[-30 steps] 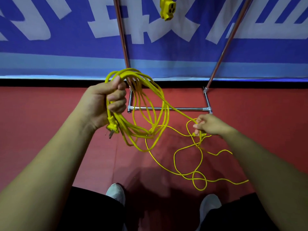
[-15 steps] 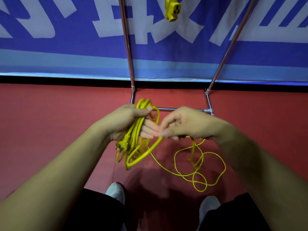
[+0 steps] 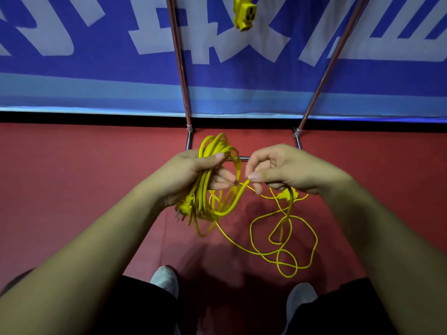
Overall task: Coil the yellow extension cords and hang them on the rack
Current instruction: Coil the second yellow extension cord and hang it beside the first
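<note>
My left hand point(image 3: 193, 175) grips a bundle of coiled yellow extension cord point(image 3: 212, 151), whose loops hang below the palm with the plug point(image 3: 183, 210) at the lower left. My right hand point(image 3: 285, 169) pinches the same cord just right of the coil, and a fresh loop point(image 3: 229, 206) sags between the two hands. The loose rest of the cord point(image 3: 290, 250) trails in loops down to the red floor. A metal rack point(image 3: 180, 59) rises behind the hands, with a yellow socket end point(image 3: 244, 12) of another cord hanging near the top.
A blue banner with white lettering point(image 3: 72, 68) covers the wall behind the rack. The rack's base bar point(image 3: 242, 157) lies on the red floor point(image 3: 72, 189) just beyond my hands. My two white shoes point(image 3: 167, 279) stand below.
My left hand dropped from high left to the centre with the coil. My right hand came in from the right, bringing a new loop of cord to the coil.
</note>
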Motion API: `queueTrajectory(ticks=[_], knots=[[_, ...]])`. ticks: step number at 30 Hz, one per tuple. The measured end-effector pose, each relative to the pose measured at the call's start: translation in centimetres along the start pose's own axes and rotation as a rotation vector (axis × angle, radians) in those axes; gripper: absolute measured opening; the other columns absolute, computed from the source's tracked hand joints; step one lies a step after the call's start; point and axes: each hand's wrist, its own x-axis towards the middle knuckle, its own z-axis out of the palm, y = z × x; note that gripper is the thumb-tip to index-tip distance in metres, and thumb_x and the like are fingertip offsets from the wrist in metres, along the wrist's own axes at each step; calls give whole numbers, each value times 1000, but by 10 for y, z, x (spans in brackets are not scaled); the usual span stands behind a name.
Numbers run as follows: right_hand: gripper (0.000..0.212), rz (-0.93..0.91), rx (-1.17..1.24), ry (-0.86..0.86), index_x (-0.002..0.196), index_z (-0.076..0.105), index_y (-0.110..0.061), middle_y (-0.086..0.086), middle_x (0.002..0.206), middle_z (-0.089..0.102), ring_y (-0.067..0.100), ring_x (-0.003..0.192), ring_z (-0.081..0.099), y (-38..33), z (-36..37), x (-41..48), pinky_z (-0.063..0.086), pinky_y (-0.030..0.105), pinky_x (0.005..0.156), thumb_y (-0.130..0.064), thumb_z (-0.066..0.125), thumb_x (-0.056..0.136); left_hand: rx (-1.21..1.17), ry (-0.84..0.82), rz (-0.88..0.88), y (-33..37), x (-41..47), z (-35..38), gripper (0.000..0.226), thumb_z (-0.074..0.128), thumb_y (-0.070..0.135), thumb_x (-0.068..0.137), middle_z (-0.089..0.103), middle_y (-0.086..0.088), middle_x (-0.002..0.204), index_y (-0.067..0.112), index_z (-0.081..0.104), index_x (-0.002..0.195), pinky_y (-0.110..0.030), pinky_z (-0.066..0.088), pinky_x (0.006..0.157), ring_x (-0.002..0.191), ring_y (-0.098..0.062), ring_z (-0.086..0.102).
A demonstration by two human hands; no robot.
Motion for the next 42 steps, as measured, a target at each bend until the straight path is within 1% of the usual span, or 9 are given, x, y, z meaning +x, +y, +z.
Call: queueTrajectory(ticks=[5, 9, 14, 18, 21, 24, 28, 35, 42], knots=[[2, -84, 284, 89, 88, 57, -6, 16, 66, 64, 6, 36, 25, -10, 12, 7, 12, 19, 41, -6, 59, 89, 90, -90, 9, -6, -3, 11, 29, 48, 22, 95, 72, -25, 90, -3, 60, 105, -42, 57, 82, 83, -34, 72], [7, -172, 339, 244, 85, 56, -7, 20, 70, 66, 8, 37, 27, -10, 12, 13, 13, 26, 45, -4, 59, 91, 67, -99, 8, 4, -5, 9, 27, 51, 24, 90, 59, -15, 56, -3, 53, 90, -26, 48, 44, 41, -25, 56], [13, -155, -108, 198, 102, 65, -10, 8, 64, 64, 18, 50, 43, -1, -2, 6, 34, 27, 48, -7, 64, 90, -94, -78, -9, 10, -2, -1, 20, 51, 23, 88, 44, -6, 51, 10, 49, 73, -19, 32, 36, 33, -14, 38], [13, -160, -359, 224, 99, 72, -12, -3, 55, 57, 1, 47, 43, -5, -10, -6, 33, 12, 49, -7, 63, 90, 2, -77, -72, 8, -3, -5, 23, 56, 22, 84, 69, -29, 78, 1, 60, 76, -31, 58, 55, 60, -32, 70], [10, -27, -502, 80, 93, 73, -18, -3, 55, 57, 9, 50, 42, -8, -16, -13, 33, 22, 48, -14, 64, 90, 79, -76, -110, 4, -3, -8, 25, 51, 19, 92, 69, -34, 91, -5, 55, 89, -38, 61, 67, 81, -41, 71], [7, 265, -524, 27, 87, 70, -10, 2, 55, 57, 20, 55, 45, 9, -29, -14, 33, 28, 50, -9, 63, 87, 198, 25, -52, 7, -1, -19, 26, 52, 22, 91, 66, -14, 60, -1, 54, 77, -23, 46, 39, 40, -23, 59], [16, 535, -429, 381, 75, 60, -3, 8, 53, 52, 19, 39, 38, 43, -44, -2, 29, 22, 43, -3, 51, 89, 77, -82, -41, 18, -2, -40, 30, 57, 19, 88, 32, 0, 48, 12, 37, 67, -17, 15, 37, 28, -9, 23], [12, 126, -107, 829, 83, 61, -14, 5, 56, 50, 7, 35, 41, 45, -45, 17, 30, 16, 38, -9, 56, 93, 637, -356, -77, 25, -15, -43, 43, 62, 20, 89, 35, 1, 38, 18, 46, 49, -30, 15, 41, 29, -11, 24], [13, -141, -178, 706, 104, 67, -14, 2, 58, 55, 9, 52, 48, 20, -37, 14, 36, 22, 51, -14, 57, 95, 978, -433, -51, 12, -14, -20, 38, 72, 21, 86, 38, -3, 48, 5, 45, 64, -19, 29, 41, 39, -13, 32]])
